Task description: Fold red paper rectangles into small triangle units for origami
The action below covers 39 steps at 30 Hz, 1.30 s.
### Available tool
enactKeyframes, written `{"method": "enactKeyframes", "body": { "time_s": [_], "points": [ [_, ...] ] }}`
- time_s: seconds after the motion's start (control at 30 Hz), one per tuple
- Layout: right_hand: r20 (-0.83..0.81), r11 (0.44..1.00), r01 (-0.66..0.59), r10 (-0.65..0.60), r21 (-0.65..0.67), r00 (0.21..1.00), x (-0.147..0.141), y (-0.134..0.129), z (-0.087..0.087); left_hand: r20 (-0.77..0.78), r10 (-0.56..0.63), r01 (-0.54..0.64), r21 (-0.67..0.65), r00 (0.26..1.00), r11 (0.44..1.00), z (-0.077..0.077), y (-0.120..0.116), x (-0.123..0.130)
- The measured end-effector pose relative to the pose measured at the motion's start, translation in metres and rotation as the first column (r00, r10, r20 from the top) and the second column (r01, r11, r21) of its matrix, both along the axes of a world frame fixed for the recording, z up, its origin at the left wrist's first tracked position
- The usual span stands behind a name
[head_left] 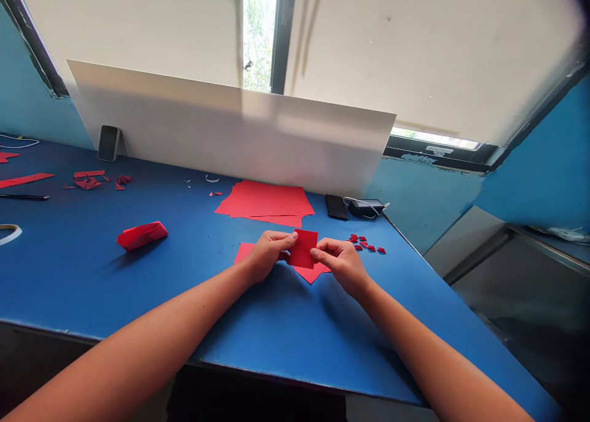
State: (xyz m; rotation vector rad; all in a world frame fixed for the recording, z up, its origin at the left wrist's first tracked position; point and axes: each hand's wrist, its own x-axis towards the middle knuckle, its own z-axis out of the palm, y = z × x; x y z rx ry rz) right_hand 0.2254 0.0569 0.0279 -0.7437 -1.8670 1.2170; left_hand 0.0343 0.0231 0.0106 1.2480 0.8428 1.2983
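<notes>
Between my two hands is a small red paper square [303, 250], raised a little above the blue table. My left hand [271, 253] pinches its left edge, thumb on the front face. On the opposite edge, my right hand [338, 261] grips it between thumb and fingers. Below and behind the square lie more red paper pieces [310, 274], partly hidden by my hands. Several small folded red pieces [364, 244] are scattered just beyond my right hand.
A stack of red sheets [267, 201] lies farther back, near a black phone [337, 207] and a dark device with a white cable [365, 208]. Leftward are a folded red paper shape [142, 235], red scraps [87, 181], a pen [24, 196] and a tape roll [10, 233]. A white board [230, 127] leans behind.
</notes>
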Motion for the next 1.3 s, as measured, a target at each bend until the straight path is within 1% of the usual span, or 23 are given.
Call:
{"method": "enactKeyframes", "body": {
  "time_s": [0.13, 0.23, 0.33, 0.47, 0.57, 0.63, 0.7, 0.77, 0.83, 0.9, 0.97, 1.07, 1.13, 1.2, 1.3],
  "points": [
    [0.006, 1.000, 0.013, -0.013, -0.025, 1.000, 0.004, 0.004, -0.004, 0.033, 0.068, -0.068, 0.002, 0.997, 0.998, 0.002, 0.000, -0.002],
    [0.010, 0.999, 0.009, -0.009, -0.044, 1.000, 0.004, 0.005, -0.006, 0.011, 0.053, -0.053, 0.004, 0.999, 0.999, 0.004, 0.000, -0.001],
    [0.020, 1.000, 0.008, -0.007, -0.030, 1.000, 0.001, 0.004, -0.006, -0.047, 0.061, -0.063, -0.029, 0.997, 0.998, 0.002, -0.001, 0.002],
    [0.057, 1.000, 0.010, -0.010, 0.002, 0.998, -0.001, 0.002, -0.005, -0.044, 0.113, -0.115, -0.053, 0.993, 0.992, -0.001, -0.004, 0.006],
    [0.054, 1.000, 0.012, -0.011, -0.012, 0.998, -0.001, 0.004, -0.005, -0.037, 0.140, -0.142, -0.054, 0.989, 0.988, 0.004, -0.004, 0.005],
    [0.038, 1.000, 0.016, -0.015, -0.024, 0.999, 0.000, 0.007, -0.006, -0.038, 0.164, -0.166, -0.053, 0.986, 0.985, 0.012, 0.003, 0.001],
    [0.018, 0.999, 0.043, -0.042, -0.027, 0.999, 0.001, 0.012, -0.007, -0.054, 0.176, -0.179, -0.049, 0.983, 0.983, 0.024, 0.016, -0.003],
    [-0.010, 0.995, 0.095, -0.095, -0.020, 0.995, 0.003, 0.020, -0.009, -0.095, 0.141, -0.146, -0.045, 0.985, 0.988, 0.034, 0.035, -0.003],
    [-0.048, 0.987, 0.162, -0.163, -0.014, 0.986, 0.005, 0.027, -0.011, -0.137, 0.075, -0.082, -0.050, 0.988, 0.995, 0.038, 0.053, 0.004],
    [-0.085, 0.973, 0.230, -0.229, -0.007, 0.970, 0.009, 0.033, -0.013, -0.183, 0.025, -0.030, -0.030, 0.983, 0.999, 0.034, 0.067, 0.015],
    [-0.111, 0.958, 0.287, -0.285, 0.000, 0.952, 0.013, 0.037, -0.014, -0.218, 0.020, -0.014, 0.027, 0.976, 1.000, 0.023, 0.073, 0.024],
    [-0.118, 0.941, 0.338, -0.335, 0.006, 0.935, 0.019, 0.040, -0.015, -0.252, 0.036, -0.014, 0.087, 0.967, 0.996, 0.002, 0.074, 0.029],
    [-0.119, 0.936, 0.352, -0.349, 0.003, 0.930, 0.020, 0.041, -0.016, -0.266, 0.042, -0.014, 0.106, 0.963, 0.994, -0.008, 0.074, 0.028],
    [-0.127, 0.933, 0.360, -0.358, -0.009, 0.925, 0.019, 0.042, -0.018, -0.288, 0.039, -0.006, 0.116, 0.957, 0.993, -0.013, 0.073, 0.027],
    [-0.146, 0.927, 0.374, -0.376, -0.044, 0.915, 0.015, 0.044, -0.025, -0.329, 0.032, 0.012, 0.130, 0.944, 0.991, -0.015, 0.073, 0.028]
  ]
}}
